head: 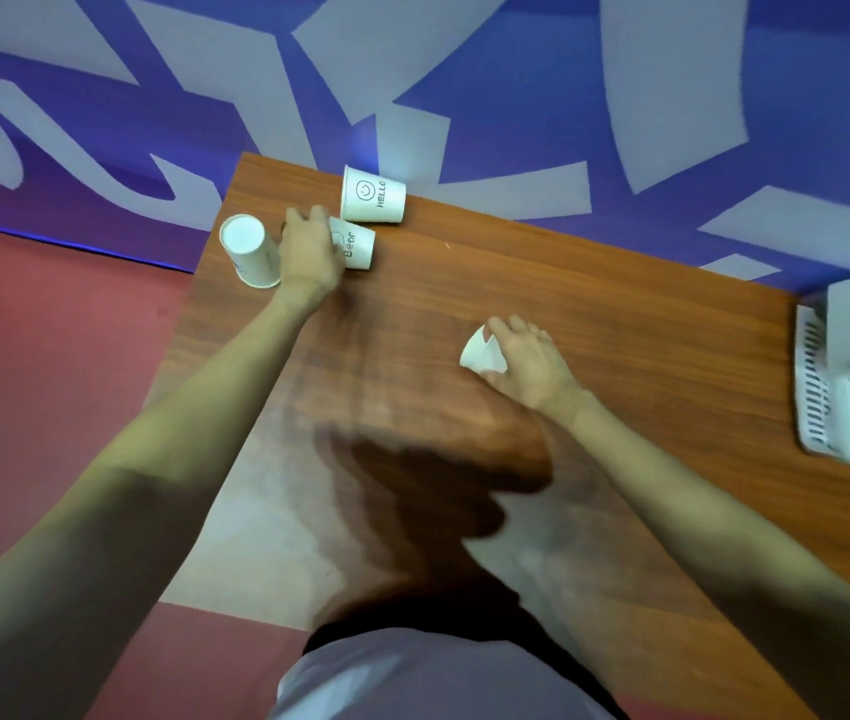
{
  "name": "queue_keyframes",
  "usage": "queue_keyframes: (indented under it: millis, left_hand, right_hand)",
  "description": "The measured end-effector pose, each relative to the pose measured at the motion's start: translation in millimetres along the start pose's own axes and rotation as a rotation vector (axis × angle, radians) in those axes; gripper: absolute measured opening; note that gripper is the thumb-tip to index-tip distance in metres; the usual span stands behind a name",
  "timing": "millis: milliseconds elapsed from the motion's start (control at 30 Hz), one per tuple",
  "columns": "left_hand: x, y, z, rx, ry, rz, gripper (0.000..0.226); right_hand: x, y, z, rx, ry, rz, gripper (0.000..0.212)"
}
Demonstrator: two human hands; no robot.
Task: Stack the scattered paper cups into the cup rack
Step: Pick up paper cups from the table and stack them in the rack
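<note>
On the wooden worktop [594, 304], the left hand [311, 257] reaches to the far left corner, its fingers curled round a lying cup printed "Bear" [358, 246]. Just left of that hand stands an upturned cup [249, 252], base up. Just beyond the Bear cup lies a "HELLO" cup [373, 195] at the far edge. The right hand [529, 361] is near the middle of the worktop, its fingers wrapped round a plain cup [480, 353] tilted on its side. A white slotted rack [823, 402] sits at the right edge, well apart from all four cups.
</note>
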State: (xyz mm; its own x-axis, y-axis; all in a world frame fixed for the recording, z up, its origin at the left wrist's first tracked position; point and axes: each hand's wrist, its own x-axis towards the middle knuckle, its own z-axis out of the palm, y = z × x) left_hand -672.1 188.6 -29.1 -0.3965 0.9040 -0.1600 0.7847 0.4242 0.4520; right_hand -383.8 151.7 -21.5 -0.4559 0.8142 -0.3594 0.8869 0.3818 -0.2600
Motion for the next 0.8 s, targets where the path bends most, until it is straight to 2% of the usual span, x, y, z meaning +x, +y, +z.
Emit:
queue_keyframes:
  millis: [133,200,333,500,633,800]
  left_hand:
    - [-26.7,10.7,15.3,-0.109,0.031,-0.060,0.036]
    - [-46.0,21.6,23.2,-0.157,0.035,-0.032,0.036]
    - [-92.1,61.4,40.9,-0.238,0.031,0.181,0.031]
    - [-136.9,141.8,60.7,-0.253,-0.068,0.463,0.044]
    - [-163.2,214.2,73.3,-0.260,-0.087,0.670,0.026]
    - [-199.8,288.8,92.2,-0.227,-0.084,0.866,0.016]
  right_hand:
    - [-41.5,37.0,0.8,0.205,0.157,0.066,0.044]
    - [-62.1,55.1,1.5,0.304,0.240,0.129,0.043]
    - [-99.5,93.1,5.6,0.394,0.360,0.221,0.044]
    - [-144.8,138.4,3.0,0.464,0.554,0.270,0.044]
    - [-180.8,173.3,-6.0,0.525,0.734,0.313,0.039]
    - [-228.7,225.9,-22.1,0.535,0.959,0.361,0.036]
